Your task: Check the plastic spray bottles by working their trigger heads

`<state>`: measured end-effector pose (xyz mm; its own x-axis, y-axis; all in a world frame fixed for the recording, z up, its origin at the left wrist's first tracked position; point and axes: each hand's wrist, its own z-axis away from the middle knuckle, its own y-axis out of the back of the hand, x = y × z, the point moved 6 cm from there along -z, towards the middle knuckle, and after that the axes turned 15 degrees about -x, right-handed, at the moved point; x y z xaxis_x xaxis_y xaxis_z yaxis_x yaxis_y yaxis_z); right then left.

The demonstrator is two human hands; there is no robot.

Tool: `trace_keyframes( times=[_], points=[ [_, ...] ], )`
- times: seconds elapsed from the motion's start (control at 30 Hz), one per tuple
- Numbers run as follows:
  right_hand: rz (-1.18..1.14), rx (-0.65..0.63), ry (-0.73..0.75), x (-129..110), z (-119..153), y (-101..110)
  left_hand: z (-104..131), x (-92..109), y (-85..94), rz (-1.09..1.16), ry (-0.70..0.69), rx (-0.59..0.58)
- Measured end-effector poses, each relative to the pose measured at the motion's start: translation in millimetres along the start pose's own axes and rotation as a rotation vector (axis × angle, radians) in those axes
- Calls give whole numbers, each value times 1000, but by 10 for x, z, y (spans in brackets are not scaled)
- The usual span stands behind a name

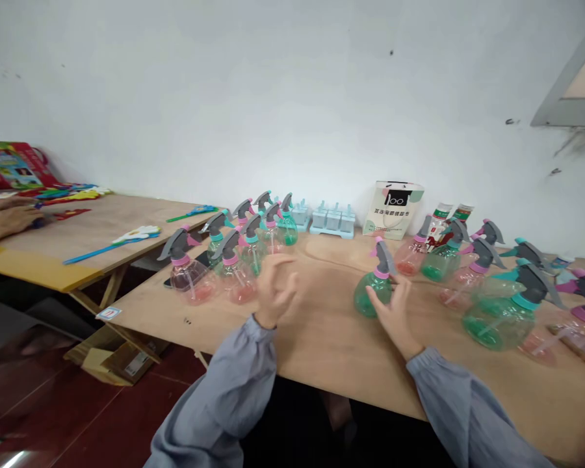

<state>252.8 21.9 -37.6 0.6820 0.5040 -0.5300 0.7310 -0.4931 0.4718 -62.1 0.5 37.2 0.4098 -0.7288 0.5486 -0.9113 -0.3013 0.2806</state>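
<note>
My right hand (394,309) is wrapped round the side of a green spray bottle (365,296) with a pink collar and a grey trigger head, upright on the table. My left hand (276,289) is raised over the table with curved fingers and the thumb apart, holding nothing. Just left of it is a cluster of spray bottles, among them a pink one (236,279) and a green one (253,253). More spray bottles stand to the right, including a large green one (500,318) with a teal collar and a pink one (461,283).
Behind are blue popsicle molds (332,221), a paper bag (392,211) and the wall. At the left, another table (92,260) bears flower-shaped items (136,235) and a red box (17,166); another person's hands (14,218) are there. Cardboard boxes (121,361) lie on the floor.
</note>
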Motion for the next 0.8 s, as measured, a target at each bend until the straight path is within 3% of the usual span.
trace_keyframes(
  times=[0.07,0.13,0.2,0.27,0.33,0.4,0.47,0.57,0.7,0.8],
  points=[
    [8,-24,25,-126,81,-138,-48,113,-570,209,186,-301],
    [-15,-85,50,-228,149,-280,-94,199,-1049,362,304,-474],
    [-31,-151,73,-305,201,-387,-182,235,-1361,479,327,-493],
    [-19,-220,108,-368,220,-434,-267,195,-1530,568,337,-448],
    [6,-284,157,-391,173,-403,-315,90,-1569,637,378,-376],
    [17,-263,164,-303,28,-257,-331,-33,-1489,680,419,-286],
    [19,-82,77,-45,-199,10,-339,-127,-1355,726,428,-233],
    [71,166,-64,484,-549,322,-348,-214,-1190,837,451,-248],
    [129,203,-294,1124,-868,339,-336,-274,-1069,972,516,-202],
    [132,193,-419,1377,-922,237,-317,-239,-1097,1094,537,-272]
  ],
)
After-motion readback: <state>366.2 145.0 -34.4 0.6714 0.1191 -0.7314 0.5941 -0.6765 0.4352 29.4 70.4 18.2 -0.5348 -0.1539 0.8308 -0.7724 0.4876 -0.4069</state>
